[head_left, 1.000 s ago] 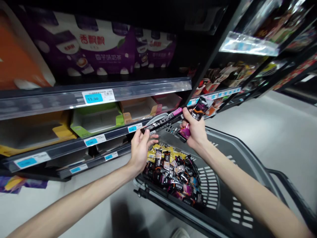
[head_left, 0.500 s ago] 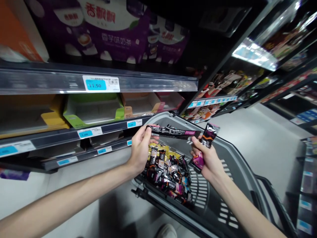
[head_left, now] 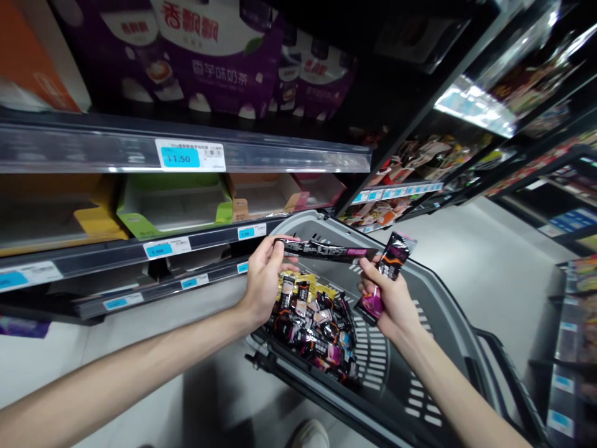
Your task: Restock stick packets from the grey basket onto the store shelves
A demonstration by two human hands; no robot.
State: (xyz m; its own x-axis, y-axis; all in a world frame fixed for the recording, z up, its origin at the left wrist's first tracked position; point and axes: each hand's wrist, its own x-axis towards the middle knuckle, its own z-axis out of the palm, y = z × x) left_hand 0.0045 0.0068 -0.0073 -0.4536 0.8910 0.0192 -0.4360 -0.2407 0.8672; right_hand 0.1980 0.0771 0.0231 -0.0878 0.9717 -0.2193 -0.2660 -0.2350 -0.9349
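A long, narrow black sachet (head_left: 321,250) with white print is stretched above the basket, seen nearly edge-on. My left hand (head_left: 261,283) pinches one end between thumb and fingers. Its other end meets the thumb of my right hand (head_left: 396,305); whether that hand grips it too is unclear. The right fingers are wrapped round a black-and-purple sachet (head_left: 394,256), which sticks out above and below the fist. Below both hands, a grey shopping basket (head_left: 443,292) holds a heap of small black, purple and yellow sachets (head_left: 317,330) on its left side.
Shelving stands ahead and to the left, with purple milk-tea boxes (head_left: 219,68) above open cardboard trays: yellow, green (head_left: 177,202) and orange. A price rail (head_left: 261,155) runs close beyond the basket. Pale aisle floor (head_left: 471,249) lies right; a shoe (head_left: 311,434) shows below.
The view has shifted very slightly, so shelves and basket sit a little further left. Both hands keep their hold on the sachets, almost unmoved.
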